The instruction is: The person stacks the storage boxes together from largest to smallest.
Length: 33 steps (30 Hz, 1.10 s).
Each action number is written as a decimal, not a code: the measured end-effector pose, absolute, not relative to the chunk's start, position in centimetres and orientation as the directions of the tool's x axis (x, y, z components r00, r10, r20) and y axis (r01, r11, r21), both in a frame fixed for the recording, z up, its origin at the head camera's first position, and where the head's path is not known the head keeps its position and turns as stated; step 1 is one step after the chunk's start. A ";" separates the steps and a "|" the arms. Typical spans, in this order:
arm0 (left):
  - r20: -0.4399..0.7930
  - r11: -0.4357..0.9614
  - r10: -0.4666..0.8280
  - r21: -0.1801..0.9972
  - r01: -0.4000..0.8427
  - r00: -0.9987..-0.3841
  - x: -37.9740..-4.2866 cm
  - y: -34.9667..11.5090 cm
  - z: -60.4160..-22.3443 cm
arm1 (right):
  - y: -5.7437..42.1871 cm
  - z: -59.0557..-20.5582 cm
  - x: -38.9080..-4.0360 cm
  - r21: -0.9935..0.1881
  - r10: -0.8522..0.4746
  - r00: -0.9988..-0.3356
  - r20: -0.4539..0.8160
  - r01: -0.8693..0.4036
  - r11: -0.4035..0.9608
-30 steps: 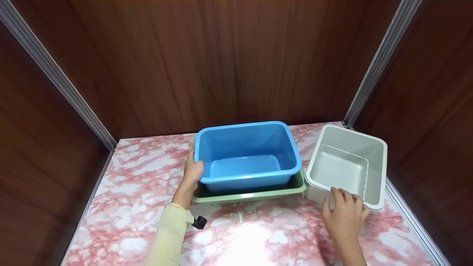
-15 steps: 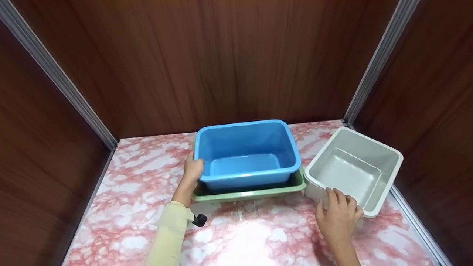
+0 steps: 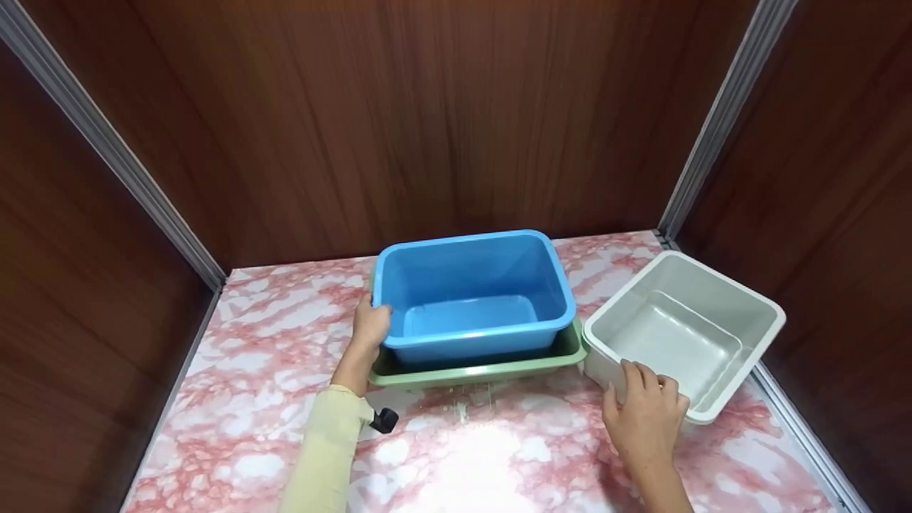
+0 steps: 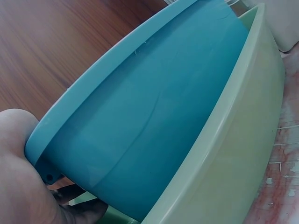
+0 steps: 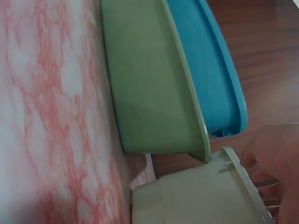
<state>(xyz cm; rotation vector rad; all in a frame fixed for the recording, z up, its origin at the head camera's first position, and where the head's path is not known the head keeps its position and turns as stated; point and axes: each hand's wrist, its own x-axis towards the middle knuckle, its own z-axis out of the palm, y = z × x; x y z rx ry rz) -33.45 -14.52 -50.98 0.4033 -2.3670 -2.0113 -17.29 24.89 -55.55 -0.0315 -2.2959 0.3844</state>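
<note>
While left hand (image 3: pixel 371 325) grips blue tub (image 3: pixel 470 274), long axis rightward from its fingers, right hand (image 3: pixel 647 417) pinches grey tub (image 3: pixel 712 296), mostly beyond fingertips.

A pink-marbled tabletop (image 3: pixel 263 335) carries the green tub (image 3: pixel 477 372) and grey tub (image 3: pixel 677 338).

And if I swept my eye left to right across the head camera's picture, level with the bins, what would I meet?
Left wall, left hand, blue bin, gray bin, right wall.
</note>
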 end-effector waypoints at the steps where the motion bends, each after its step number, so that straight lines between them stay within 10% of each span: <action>1: -0.161 0.141 -0.202 0.971 -0.191 -0.966 -33.4 -14.6 -51.0 | 24.8 -55.5 -17.3 -0.281 0.140 -0.683 0.716 -0.099 0.955; 23: -0.135 0.163 -0.190 0.972 -0.167 -0.972 -33.7 -14.6 -50.8 | 23.8 -54.2 -17.5 -0.229 0.076 -0.659 0.748 -0.149 0.962; 33: -0.157 0.162 -0.191 0.969 -0.189 -0.969 -33.6 -14.6 -50.9 | 24.1 -53.3 -16.9 -0.306 0.067 -0.755 0.653 -0.182 0.935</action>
